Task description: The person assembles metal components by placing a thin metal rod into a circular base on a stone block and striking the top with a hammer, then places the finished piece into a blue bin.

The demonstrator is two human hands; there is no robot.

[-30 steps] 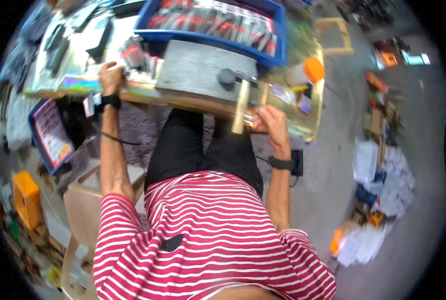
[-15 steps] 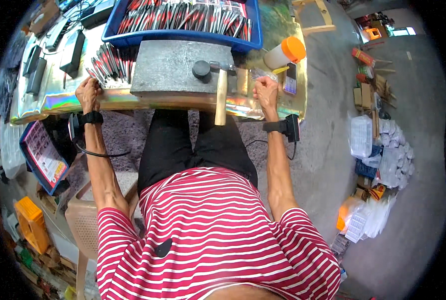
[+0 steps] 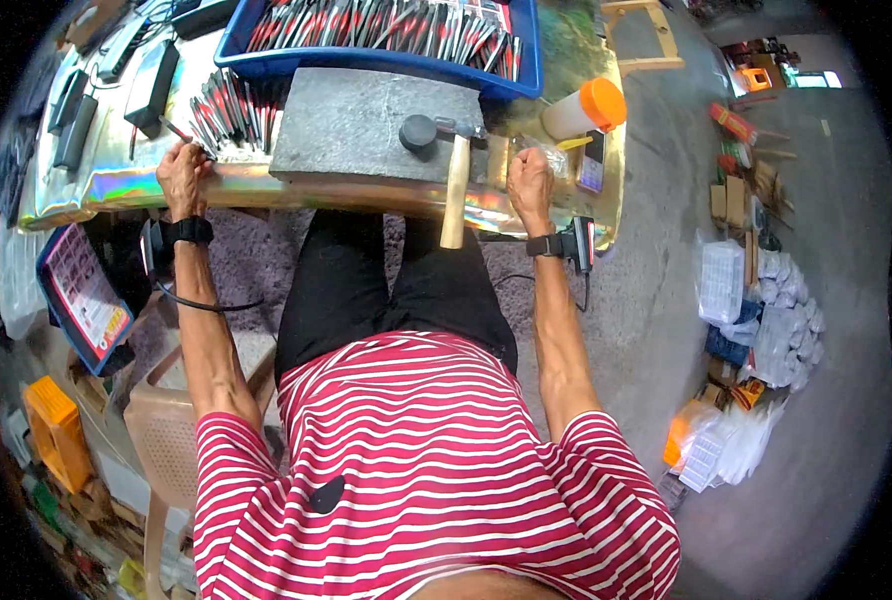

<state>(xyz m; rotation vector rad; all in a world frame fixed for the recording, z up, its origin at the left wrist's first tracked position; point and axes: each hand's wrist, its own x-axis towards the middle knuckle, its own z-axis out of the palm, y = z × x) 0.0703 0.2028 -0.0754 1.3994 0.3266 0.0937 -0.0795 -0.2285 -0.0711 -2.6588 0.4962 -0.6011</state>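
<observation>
My left hand (image 3: 183, 178) is closed at the table's near edge. A slim dark stick-like piece (image 3: 173, 128) pokes up and to the left from its fingers. Just beyond lies a fanned pile of slim red, black and silver pieces (image 3: 241, 110). My right hand (image 3: 531, 188) is curled closed, beside crinkled clear plastic (image 3: 556, 160); whatever its fingers hold, if anything, cannot be made out. Between the hands a grey stone-like block (image 3: 341, 125) bears a hammer (image 3: 456, 195) with a black head and pale wooden handle, which overhangs the near edge.
A blue tray (image 3: 381, 66) full of similar slim pieces stands at the back. To the right are an orange-lidded jar (image 3: 576, 108) and a phone (image 3: 591, 165). Black power adapters (image 3: 151, 85) lie at left. A plastic chair (image 3: 166, 430) stands to my left.
My left hand has tilted, and a slim piece now shows above its fingers. The right hand stays closed in nearly the same place. The whole view has shifted slightly.
</observation>
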